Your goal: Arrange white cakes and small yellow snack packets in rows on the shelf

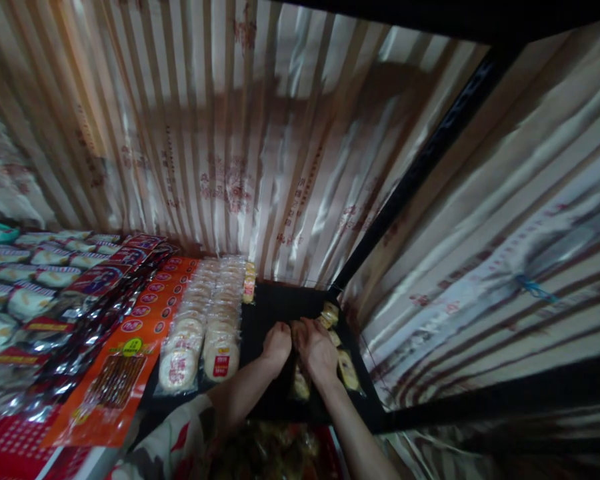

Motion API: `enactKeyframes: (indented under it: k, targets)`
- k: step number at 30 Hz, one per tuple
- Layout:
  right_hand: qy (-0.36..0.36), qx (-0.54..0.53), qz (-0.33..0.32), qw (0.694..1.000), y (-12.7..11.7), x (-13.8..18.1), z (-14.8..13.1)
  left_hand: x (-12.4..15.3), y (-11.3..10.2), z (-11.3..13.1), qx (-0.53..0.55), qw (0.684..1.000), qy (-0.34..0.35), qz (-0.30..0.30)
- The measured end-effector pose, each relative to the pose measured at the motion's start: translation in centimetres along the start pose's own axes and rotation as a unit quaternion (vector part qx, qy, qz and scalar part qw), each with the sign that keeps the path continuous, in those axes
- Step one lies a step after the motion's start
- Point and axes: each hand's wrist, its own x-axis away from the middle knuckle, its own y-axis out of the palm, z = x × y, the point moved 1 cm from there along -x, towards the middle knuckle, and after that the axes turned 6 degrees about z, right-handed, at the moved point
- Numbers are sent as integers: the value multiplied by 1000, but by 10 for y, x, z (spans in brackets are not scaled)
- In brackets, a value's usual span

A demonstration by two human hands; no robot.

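Note:
My left hand point(277, 343) and my right hand point(316, 348) sit close together on a black shelf point(275, 307), fingers curled. Both touch small clear snack packets with yellowish contents point(349, 371) that lie in a loose row along the shelf's right side. More of these packets point(330, 313) lie just beyond my right hand. What exactly each hand grips is hidden by the fingers. To the left of my left hand stand two rows of round white cakes in clear wrappers point(221, 327).
Orange packs point(125, 360), dark red and black packs point(95, 293) and white-and-blue packs point(25, 280) fill the shelf to the left. Striped, shiny plastic sheeting point(240, 133) hangs behind and to the right. A black frame post point(420, 167) runs diagonally up.

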Motion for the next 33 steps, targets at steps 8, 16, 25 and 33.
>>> enactKeyframes:
  k: [8, 16, 25, 33]
  targets:
    - [-21, 7, -89, 996, -4, 16, -7, 18, 7, 0, 15, 999, -27, -15]
    - [-102, -131, -32, 986, -11, 8, -25, 27, -25, 24, 7, 998, 23, 54]
    - [-137, -167, -17, 976, -16, 10, -44, 35, -56, 27, 17, 995, 63, 77]
    - [-116, -141, -49, 982, 4, 23, -50, 38, -66, -1, 17, 995, 33, 88]
